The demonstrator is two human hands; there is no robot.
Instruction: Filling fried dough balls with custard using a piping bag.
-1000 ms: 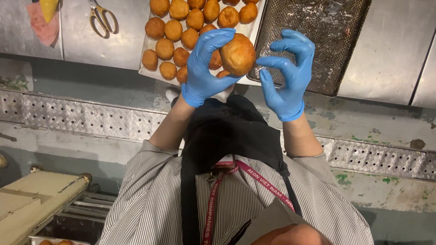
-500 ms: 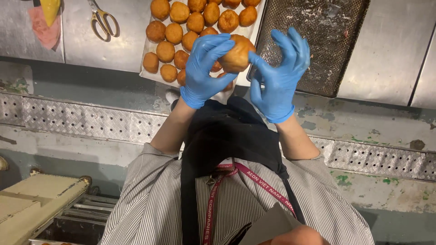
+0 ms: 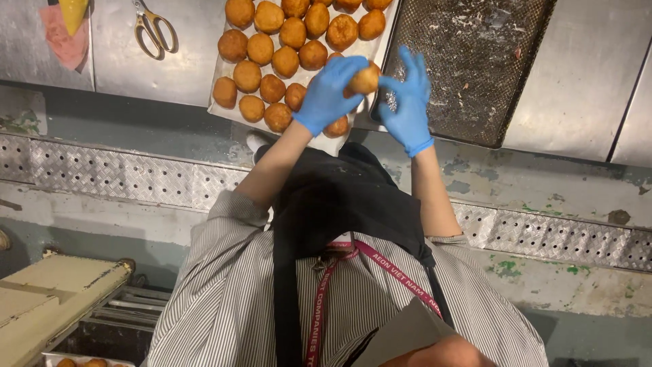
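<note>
Two hands: both in blue gloves, meeting on one round golden-brown fried bun (image 3: 365, 80).
Left hand (image 3: 327, 94): fingers curled round the bun's near side, cupping it.
Right hand (image 3: 407, 102): fingers spread, tips just touching bun's far side; not closed.
Bun pos: held up betw. both palms, above tray edge.
Below grip: paper-lined tray (image 3: 227, 107) w/ rows of similar buns, mostly full.
Right of grip: dark mesh tray (image 3: 489, 75), bare but crumbs.
Progress (judgement): far along.
Far left: scissors (image 3: 153, 28), untouched.
</note>
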